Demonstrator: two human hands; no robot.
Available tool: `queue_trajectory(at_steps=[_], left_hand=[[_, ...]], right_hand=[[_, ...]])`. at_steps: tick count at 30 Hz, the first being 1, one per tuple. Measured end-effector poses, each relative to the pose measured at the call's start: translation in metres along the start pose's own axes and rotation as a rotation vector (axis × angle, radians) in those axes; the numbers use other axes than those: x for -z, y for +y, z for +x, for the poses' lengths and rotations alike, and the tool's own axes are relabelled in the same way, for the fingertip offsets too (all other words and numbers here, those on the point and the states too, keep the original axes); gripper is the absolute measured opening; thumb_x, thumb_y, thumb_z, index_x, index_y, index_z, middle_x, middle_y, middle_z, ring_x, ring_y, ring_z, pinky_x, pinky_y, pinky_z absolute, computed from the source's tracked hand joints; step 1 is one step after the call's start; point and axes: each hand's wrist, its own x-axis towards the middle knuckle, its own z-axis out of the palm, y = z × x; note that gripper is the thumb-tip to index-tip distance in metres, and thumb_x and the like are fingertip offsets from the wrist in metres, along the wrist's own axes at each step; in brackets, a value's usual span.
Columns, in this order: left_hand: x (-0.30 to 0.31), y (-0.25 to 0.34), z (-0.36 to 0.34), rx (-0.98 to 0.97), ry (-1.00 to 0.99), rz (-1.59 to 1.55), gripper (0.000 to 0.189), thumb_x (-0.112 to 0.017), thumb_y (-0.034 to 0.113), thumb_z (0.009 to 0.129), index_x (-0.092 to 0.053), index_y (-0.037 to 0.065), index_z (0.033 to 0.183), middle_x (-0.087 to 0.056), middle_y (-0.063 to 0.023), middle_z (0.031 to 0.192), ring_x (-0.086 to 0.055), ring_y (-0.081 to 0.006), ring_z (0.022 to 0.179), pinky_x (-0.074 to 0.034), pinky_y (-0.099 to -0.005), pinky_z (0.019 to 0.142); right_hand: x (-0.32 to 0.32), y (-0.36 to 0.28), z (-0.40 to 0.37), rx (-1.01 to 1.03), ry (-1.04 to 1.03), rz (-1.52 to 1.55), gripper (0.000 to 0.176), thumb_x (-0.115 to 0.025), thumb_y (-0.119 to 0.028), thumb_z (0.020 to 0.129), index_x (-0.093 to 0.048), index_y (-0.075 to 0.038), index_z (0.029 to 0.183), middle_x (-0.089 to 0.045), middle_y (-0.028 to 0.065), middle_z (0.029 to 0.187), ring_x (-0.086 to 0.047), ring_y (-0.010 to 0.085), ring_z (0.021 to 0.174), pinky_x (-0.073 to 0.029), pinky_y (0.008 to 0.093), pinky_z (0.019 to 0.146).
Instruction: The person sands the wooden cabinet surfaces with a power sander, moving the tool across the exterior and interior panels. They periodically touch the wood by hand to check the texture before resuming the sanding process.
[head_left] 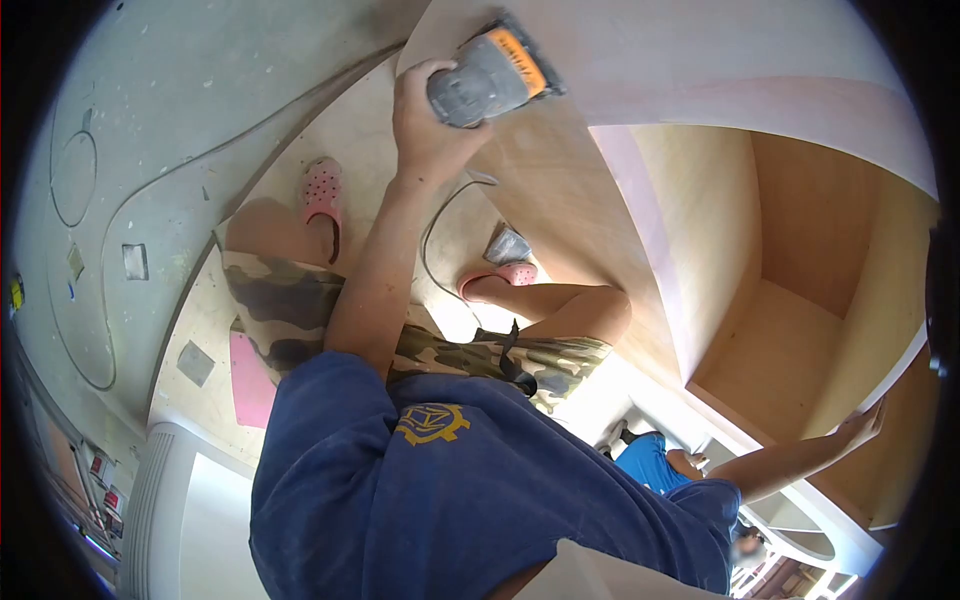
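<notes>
My left hand [435,130] is wrapped round the grey body of an electric sander [490,80] with an orange label. The sander's dark pad is against or very close to the pale curved wooden panel [660,60]; contact is hard to make out. Far to the right, my right hand [862,428] lies against the edge of a shelf board [895,385], its fingers stretched out. Between my hands is an open wooden cabinet compartment [770,290].
A cable [180,165] runs across the grey floor. A grey sanding pad [508,245] lies by my pink clog [515,272]. Square sheets [195,363] and a pink board [250,380] lie at left. Another person in a blue shirt [650,462] is behind, lower right.
</notes>
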Motion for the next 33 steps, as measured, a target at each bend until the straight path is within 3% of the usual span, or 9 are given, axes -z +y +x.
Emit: queue_trajectory(at_steps=[8,15,16,19,20,27,29,31,33], left_hand=[[0.004,0.028,0.01,-0.233,-0.071,0.115,0.071,-0.082,0.005,0.057,-0.049,0.01,0.119,-0.054,-0.0099,0.116,-0.056,-0.0256,0.108,-0.047,-0.0375,0.092],[-0.022,-0.078,-0.044,0.167,-0.063,-0.093,0.073,-0.079,0.003,0.054,-0.046,0.007,0.119,-0.05,-0.0131,0.117,-0.052,-0.0304,0.11,-0.045,-0.0415,0.095],[-0.026,-0.087,-0.05,0.25,-0.062,-0.12,0.074,-0.08,0.002,0.055,-0.044,0.005,0.12,-0.049,-0.0134,0.116,-0.052,-0.0295,0.11,-0.045,-0.0413,0.095],[-0.034,-0.085,-0.064,0.386,-0.044,-0.258,0.073,-0.08,0.002,0.056,-0.043,0.003,0.119,-0.049,-0.0138,0.117,-0.052,-0.0283,0.109,-0.045,-0.0411,0.096],[-0.035,-0.082,-0.065,0.29,-0.051,-0.138,0.077,-0.08,0.0,0.059,-0.038,0.006,0.123,-0.051,-0.0115,0.115,-0.055,-0.0204,0.105,-0.049,-0.0353,0.089],[-0.024,-0.02,-0.035,0.146,-0.024,-0.052,0.074,-0.08,0.0,0.058,-0.042,0.005,0.12,-0.052,-0.0112,0.113,-0.055,-0.022,0.105,-0.049,-0.036,0.089],[-0.017,0.006,-0.022,0.15,-0.029,-0.066,0.07,-0.078,0.004,0.056,-0.046,0.008,0.118,-0.05,-0.0144,0.115,-0.05,-0.0322,0.109,-0.044,-0.0442,0.095],[-0.008,0.033,-0.007,0.038,-0.019,0.013,0.07,-0.078,0.005,0.055,-0.047,0.008,0.117,-0.051,-0.0146,0.113,-0.05,-0.0329,0.108,-0.044,-0.0445,0.094],[-0.002,0.051,0.008,-0.075,-0.01,0.099,0.069,-0.079,0.006,0.055,-0.049,0.009,0.116,-0.052,-0.0147,0.111,-0.051,-0.0336,0.107,-0.044,-0.0448,0.093]], right_hand=[[-0.002,-0.026,-0.004,-0.261,0.1,0.178,0.039,-0.053,-0.02,0.092,-0.062,-0.003,0.126,-0.064,0.0138,0.122,-0.062,0.0247,0.102,-0.05,0.0358,0.087],[0.003,0.011,0.003,-0.087,0.094,0.01,0.044,-0.053,-0.031,0.092,-0.064,0.0,0.122,-0.065,0.0136,0.118,-0.06,0.0244,0.099,-0.048,0.0369,0.085],[-0.004,-0.027,-0.004,-0.36,0.163,0.174,0.042,-0.051,-0.027,0.093,-0.064,-0.001,0.122,-0.065,0.0142,0.12,-0.06,0.0257,0.103,-0.048,0.0357,0.089],[-0.005,-0.05,0.004,-0.345,0.173,0.179,0.042,-0.052,-0.028,0.093,-0.064,-0.001,0.122,-0.065,0.0139,0.12,-0.06,0.0253,0.103,-0.048,0.0358,0.089],[-0.005,-0.055,0.008,-0.339,0.174,0.18,0.042,-0.052,-0.028,0.093,-0.064,-0.001,0.122,-0.065,0.0138,0.119,-0.06,0.0252,0.102,-0.048,0.0358,0.089],[-0.008,-0.056,-0.003,-0.366,0.157,0.201,0.041,-0.054,-0.028,0.092,-0.065,-0.002,0.122,-0.066,0.0129,0.117,-0.06,0.024,0.101,-0.048,0.0359,0.088],[-0.003,-0.032,-0.003,-0.381,0.162,0.209,0.041,-0.054,-0.028,0.092,-0.065,-0.002,0.122,-0.066,0.0128,0.117,-0.06,0.0238,0.101,-0.048,0.0359,0.088],[0.001,0.037,0.013,0.252,0.05,-0.231,0.04,-0.05,-0.027,0.095,-0.065,-0.002,0.122,-0.065,0.0131,0.119,-0.06,0.0255,0.105,-0.047,0.0359,0.092],[-0.007,0.012,0.006,0.048,0.084,-0.061,0.04,-0.051,-0.028,0.095,-0.065,-0.002,0.122,-0.066,0.0124,0.118,-0.06,0.0246,0.104,-0.048,0.0359,0.091]])
